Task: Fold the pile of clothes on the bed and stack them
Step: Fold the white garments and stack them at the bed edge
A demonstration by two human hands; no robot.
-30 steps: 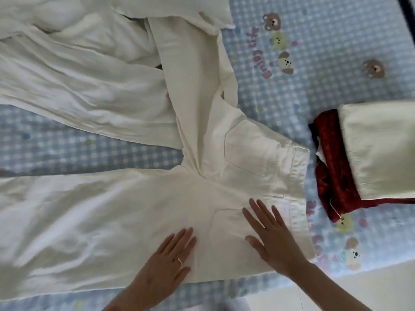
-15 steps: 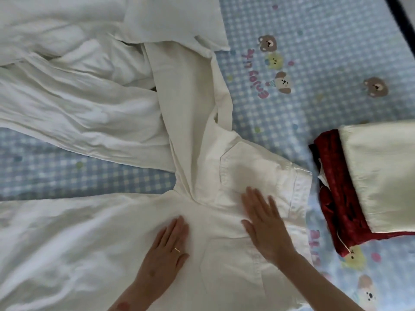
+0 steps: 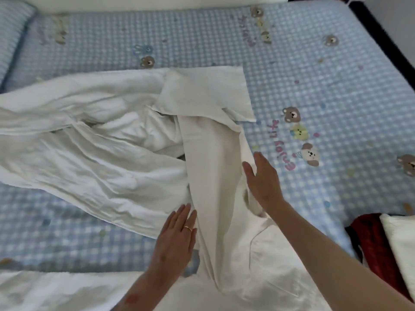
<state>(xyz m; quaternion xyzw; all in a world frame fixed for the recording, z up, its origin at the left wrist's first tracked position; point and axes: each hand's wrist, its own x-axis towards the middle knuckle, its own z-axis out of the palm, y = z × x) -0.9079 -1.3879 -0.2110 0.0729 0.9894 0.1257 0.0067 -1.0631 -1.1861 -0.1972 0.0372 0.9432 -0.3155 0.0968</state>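
Observation:
Cream-white trousers (image 3: 215, 176) lie spread on the bed, one leg running up the middle and the other along the bottom left. My left hand (image 3: 175, 241) lies flat with straight fingers at the left edge of the upright leg. My right hand (image 3: 262, 182) is flat too, pressing that leg's right edge. A crumpled white garment (image 3: 89, 142) lies to the left, partly under the leg. At the right edge sits a stack of folded clothes: a dark red piece (image 3: 372, 243) with a cream one (image 3: 402, 241) on top.
The bed carries a blue checked sheet (image 3: 314, 75) with bear prints. A pillow (image 3: 11, 30) sits at the far left corner. The bed's dark edge (image 3: 386, 48) runs down the right side.
Both hands have slid from the trousers' seat up along the upright leg. The view has tilted up, showing more of the bed and less of the folded stack.

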